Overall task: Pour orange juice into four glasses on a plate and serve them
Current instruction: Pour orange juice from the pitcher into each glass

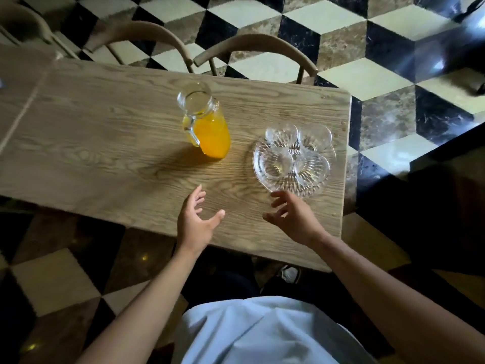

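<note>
Plate point(258, 164) with 4 glasses point(277, 162) beyond right hand point(295, 219)

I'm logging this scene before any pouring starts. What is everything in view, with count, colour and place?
jug: one, clear glass holding orange juice, on the table left of the plate
glasses: four, clear and empty, clustered on the plate
plate: one, clear cut glass, near the table's right end
table: one, light wood
chairs: at least two, wooden curved backs, at the table's far side
floor: black, cream and brown cube-pattern tiles
shoe: one, pale, under the table's near edge
left hand: open, over the table, holding nothing
right hand: open, just short of the plate
</note>
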`<state>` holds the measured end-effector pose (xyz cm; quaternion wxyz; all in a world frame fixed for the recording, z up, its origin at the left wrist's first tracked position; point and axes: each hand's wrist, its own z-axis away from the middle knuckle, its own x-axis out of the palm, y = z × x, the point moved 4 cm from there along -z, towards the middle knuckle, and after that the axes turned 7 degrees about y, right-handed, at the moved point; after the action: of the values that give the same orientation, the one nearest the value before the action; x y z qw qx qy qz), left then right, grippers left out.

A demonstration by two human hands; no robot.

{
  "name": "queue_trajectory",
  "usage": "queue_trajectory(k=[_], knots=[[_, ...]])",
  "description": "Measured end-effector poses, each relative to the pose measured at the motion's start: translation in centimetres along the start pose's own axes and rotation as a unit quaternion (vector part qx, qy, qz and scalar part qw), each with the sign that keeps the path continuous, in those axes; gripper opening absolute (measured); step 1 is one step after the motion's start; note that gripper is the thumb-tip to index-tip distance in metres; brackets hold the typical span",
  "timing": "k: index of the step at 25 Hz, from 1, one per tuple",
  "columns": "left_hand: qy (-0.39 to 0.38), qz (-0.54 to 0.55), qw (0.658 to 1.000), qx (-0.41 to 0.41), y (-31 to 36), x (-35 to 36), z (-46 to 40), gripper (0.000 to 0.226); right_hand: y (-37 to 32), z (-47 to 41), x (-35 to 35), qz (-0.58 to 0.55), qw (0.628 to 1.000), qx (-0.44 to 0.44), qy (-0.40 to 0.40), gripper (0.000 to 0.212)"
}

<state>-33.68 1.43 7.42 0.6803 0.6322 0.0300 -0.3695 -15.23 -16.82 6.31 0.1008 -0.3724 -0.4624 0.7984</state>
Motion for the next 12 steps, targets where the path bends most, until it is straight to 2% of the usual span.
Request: queue_trajectory(k=[5,7,9,10,12], knots=[[0.013,0.023,1.000,-0.007,-0.1,-3.6,-4.8,0.085,-7.5,-5.1,3.0,-0.051,0.996,-0.065,0.019,0.040],[-0.008,0.037,0.999,-0.008,0.2,-4.7,-8.0,0.097,-10.6,-7.2,4.1,-0.067,0.993,-0.085,0.051,0.034],[-0.034,0.050,0.998,-0.001,0.8,-5.3,-11.5,0.124,-12.8,-8.7,4.9,-0.082,0.988,-0.096,0.092,0.036],[-0.046,0.048,0.998,0.007,1.1,-5.2,-13.2,0.130,-13.6,-9.2,5.3,-0.096,0.984,-0.099,0.108,0.037],[-0.084,0.031,0.995,0.034,2.0,-4.8,-16.6,0.126,-14.9,-10.0,6.2,-0.118,0.979,-0.098,0.134,0.038]])
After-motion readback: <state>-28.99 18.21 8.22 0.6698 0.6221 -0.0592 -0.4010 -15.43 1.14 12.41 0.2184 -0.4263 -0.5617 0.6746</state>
